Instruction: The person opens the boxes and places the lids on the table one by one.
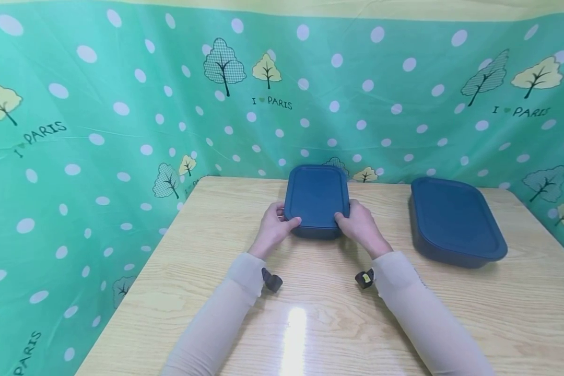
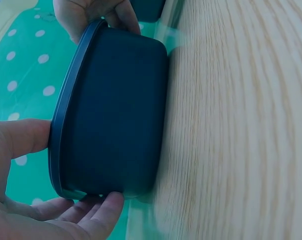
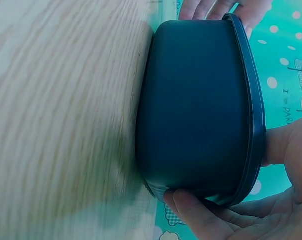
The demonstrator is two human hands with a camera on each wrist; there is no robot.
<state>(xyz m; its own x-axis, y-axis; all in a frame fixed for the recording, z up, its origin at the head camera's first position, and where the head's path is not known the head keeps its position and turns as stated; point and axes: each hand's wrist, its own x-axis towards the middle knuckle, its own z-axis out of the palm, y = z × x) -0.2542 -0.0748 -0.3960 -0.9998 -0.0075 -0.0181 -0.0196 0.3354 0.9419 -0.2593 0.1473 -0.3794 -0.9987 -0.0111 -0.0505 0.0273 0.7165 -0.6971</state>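
Observation:
A small dark blue lidded food container (image 1: 317, 198) is at the far middle of the wooden table, its lid on. My left hand (image 1: 274, 225) grips its near left corner, thumb on the lid and fingers along the side. At the near right corner my right hand (image 1: 361, 224) holds it the same way. Both wrist views show the container's dark near wall (image 2: 116, 110) close to the tabletop; whether its base fully rests there I cannot tell. In the right wrist view, the lid's rim (image 3: 253, 110) sits under the thumb.
A larger dark blue lidded container (image 1: 456, 219) stands on the right of the table (image 1: 207, 292). Behind the table's far edge hangs a green dotted curtain (image 1: 310, 125) with printed trees, which also covers the left side. A bright reflection lies on the near tabletop.

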